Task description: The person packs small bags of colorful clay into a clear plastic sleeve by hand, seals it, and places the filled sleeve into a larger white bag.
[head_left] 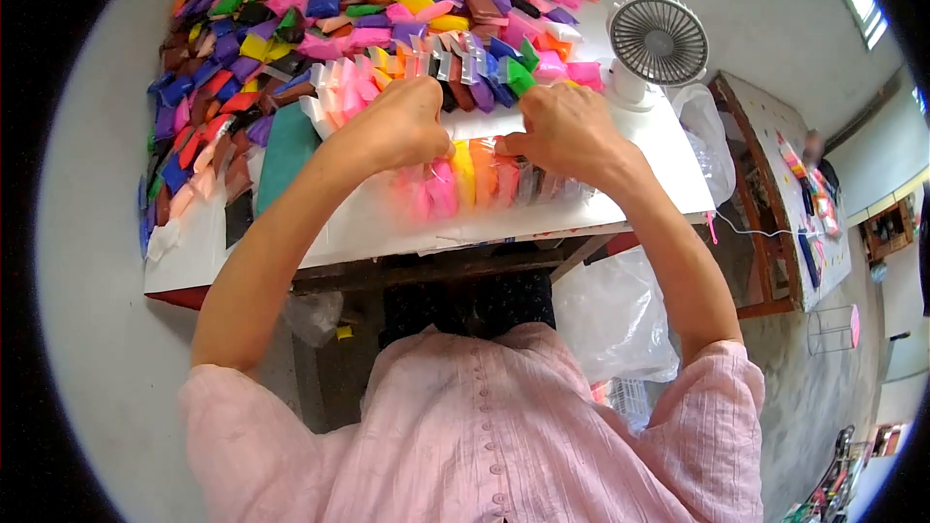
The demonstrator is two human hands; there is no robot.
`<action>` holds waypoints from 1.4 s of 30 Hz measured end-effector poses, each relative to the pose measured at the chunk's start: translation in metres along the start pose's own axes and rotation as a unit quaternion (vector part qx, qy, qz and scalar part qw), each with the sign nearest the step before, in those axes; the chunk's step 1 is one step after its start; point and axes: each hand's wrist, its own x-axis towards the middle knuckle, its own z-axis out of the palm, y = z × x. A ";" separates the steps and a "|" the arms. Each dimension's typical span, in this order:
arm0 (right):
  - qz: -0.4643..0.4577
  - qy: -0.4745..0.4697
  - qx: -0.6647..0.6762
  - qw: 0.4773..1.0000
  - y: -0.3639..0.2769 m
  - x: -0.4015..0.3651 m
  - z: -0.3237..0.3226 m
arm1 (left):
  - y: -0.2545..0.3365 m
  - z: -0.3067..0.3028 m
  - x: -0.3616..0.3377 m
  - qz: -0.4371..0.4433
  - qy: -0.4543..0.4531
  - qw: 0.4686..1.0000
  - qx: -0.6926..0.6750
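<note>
A clear plastic bag (pixel 465 177) holding a row of pink, yellow, orange and dark packets lies near the front edge of the white table (pixel 368 223). My left hand (pixel 407 124) is closed at the bag's upper edge, its fingertips by the yellow packet. My right hand (pixel 567 131) is closed at the same edge, its thumb over the orange packets. Just beyond both hands stands a row of upright small packets (pixel 465 82) in white, pink, orange, brown, blue and green.
A large heap of colourful packets (pixel 329 5) covers the table's back and left. A teal block (pixel 288 157) lies left of my left forearm. A small white fan (pixel 659 41) stands at the right, near a plastic bag (pixel 705 145). Another table (pixel 765 116) is further right.
</note>
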 end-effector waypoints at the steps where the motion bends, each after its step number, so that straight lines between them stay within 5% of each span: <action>1: 0.003 0.000 0.002 1.000 0.003 0.000 0.000 | 0.000 -0.002 0.002 0.001 -0.014 1.000 0.002; 5: 0.021 -0.008 0.009 1.000 0.011 0.000 -0.002 | 0.024 -0.015 -0.009 -0.019 -0.010 0.994 0.107; 11: 0.035 -0.037 -0.011 0.999 -0.008 -0.003 -0.017 | -0.011 -0.008 0.009 -0.055 -0.082 0.992 -0.080; 14: -0.001 0.046 -0.053 0.998 -0.013 0.002 0.006 | -0.013 -0.005 0.009 -0.039 -0.070 0.993 -0.085; 24: 0.042 -0.016 -0.036 0.998 0.024 0.008 -0.011 | -0.036 0.003 0.014 0.005 -0.076 0.991 -0.110; 29: 0.037 -0.108 0.082 0.990 0.029 -0.007 -0.036 | -0.035 0.002 0.011 -0.032 -0.098 0.980 -0.168; 38: -0.034 -0.099 0.178 0.978 0.043 -0.009 -0.022 | -0.034 -0.005 0.006 -0.020 -0.115 0.980 -0.163; 42: -0.049 -0.109 0.220 0.968 0.050 -0.009 -0.021 | -0.004 -0.028 -0.011 -0.022 -0.052 0.991 -0.119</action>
